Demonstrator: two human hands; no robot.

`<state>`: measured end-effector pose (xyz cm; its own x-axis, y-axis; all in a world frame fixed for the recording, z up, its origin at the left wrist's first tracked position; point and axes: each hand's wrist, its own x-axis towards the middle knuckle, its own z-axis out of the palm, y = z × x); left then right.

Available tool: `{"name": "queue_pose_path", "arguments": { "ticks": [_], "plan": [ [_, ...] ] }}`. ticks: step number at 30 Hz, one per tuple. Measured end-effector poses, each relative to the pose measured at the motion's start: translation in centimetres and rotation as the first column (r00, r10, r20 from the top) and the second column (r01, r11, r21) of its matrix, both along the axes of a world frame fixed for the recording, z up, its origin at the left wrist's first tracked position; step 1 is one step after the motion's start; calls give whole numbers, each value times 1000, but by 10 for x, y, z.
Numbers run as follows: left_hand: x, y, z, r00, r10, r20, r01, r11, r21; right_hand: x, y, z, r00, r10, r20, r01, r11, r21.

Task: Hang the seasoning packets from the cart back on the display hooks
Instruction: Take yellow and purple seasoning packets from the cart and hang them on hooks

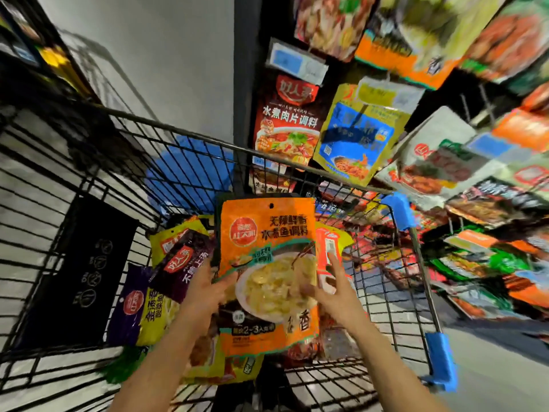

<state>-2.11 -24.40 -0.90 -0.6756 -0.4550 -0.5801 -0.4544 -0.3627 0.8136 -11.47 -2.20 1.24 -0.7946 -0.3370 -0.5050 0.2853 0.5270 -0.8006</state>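
An orange seasoning packet with a bowl picture and a hang hole at its top is held upright over the cart. My left hand grips its left edge, thumb across the front. My right hand holds the right edge, with a finger pointing up behind it. More packets lie in the cart: a purple and yellow one, a dark one and a red and yellow one. Packets hang on the display hooks, among them a black and red one and a blue and gold one.
The display wall full of hanging packets fills the right side, close to the cart. Blue bumpers sit on the cart's right corners. A black panel hangs on the cart's left wall. A blue round thing lies on the floor beyond.
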Motion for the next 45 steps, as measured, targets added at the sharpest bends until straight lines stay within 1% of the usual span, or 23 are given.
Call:
{"name": "queue_pose_path", "arguments": {
  "ticks": [2, 3, 5, 6, 8, 10, 11, 13, 14, 16, 18, 20, 22, 25, 27, 31, 34, 38, 40, 45],
  "plan": [
    [1, 2, 28, 995, 10, -95, -7, 999, 36, 1, 2, 24, 999, -40, -14, 38, 995, -87],
    [1, 2, 39, 990, 20, -137, -11, 998, 66, 2, 3, 37, 997, -54, -49, 47, 991, -128],
    [-3, 8, 62, 974, 31, -222, -5, 993, 115, 4, 6, 61, 991, -42, -130, 21, 987, -157],
    [-5, 14, 74, 966, 8, -260, 27, 991, 133, 5, 8, 70, 990, -47, -130, 21, 981, -193],
    [-10, 25, 92, 947, -12, -321, 55, 991, 126, 6, 15, 92, 993, -76, -86, 50, 961, -272],
    [-18, 38, 112, 917, -44, -395, 81, 994, 76, 8, 25, 114, 988, -95, -120, 51, 943, -328],
    [-23, 46, 119, 904, -55, -424, 91, 994, 65, 9, 31, 126, 983, -101, -155, 42, 938, -344],
    [-32, 66, 135, 891, -38, -453, 66, 997, 46, 9, 47, 140, 961, -176, -213, 92, 930, -356],
    [-37, 76, 140, 882, -43, -469, 63, 998, 27, 6, 58, 143, 943, -219, -252, 122, 929, -349],
    [-50, 102, 153, 870, -31, -493, 38, 999, 5, 3, 80, 157, 906, -252, -340, 130, 930, -343],
    [-61, 128, 169, 849, 25, -528, -13, 1000, 28, -5, 109, 171, 875, -297, -383, 144, 914, -379],
    [-72, 153, 182, 818, 55, -572, -10, 997, 82, -13, 133, 188, 845, -339, -413, 158, 897, -413],
    [-82, 174, 191, 798, 66, -598, -15, 996, 91, -23, 155, 199, 832, -363, -421, 152, 877, -455],
    [-89, 191, 196, 769, 124, -627, -73, 992, 106, -41, 170, 210, 816, -376, -439, 125, 856, -501],
    [-93, 195, 196, 762, 113, -637, -94, 994, 63, -53, 172, 211, 819, -388, -422, 131, 844, -520],
    [-93, 192, 209, 753, 131, -645, -163, 987, 10, -72, 157, 212, 847, -378, -374, 113, 815, -569],
    [-97, 174, 214, 756, 182, -629, -222, 975, 16, -86, 136, 215, 855, -364, -369, 63, 779, -624],
    [-112, 145, 217, 734, 274, -622, -316, 948, 45, -110, 103, 224, 855, -431, -289, 131, 718, -683],
    [-119, 129, 215, 709, 307, -635, -348, 935, 64, -127, 89, 229, 841, -450, -301, 146, 724, -675],
    [-141, 86, 209, 680, 327, -657, -383, 922, 62, -170, 61, 248, 798, -427, -426, 79, 774, -628]
  ]
}}
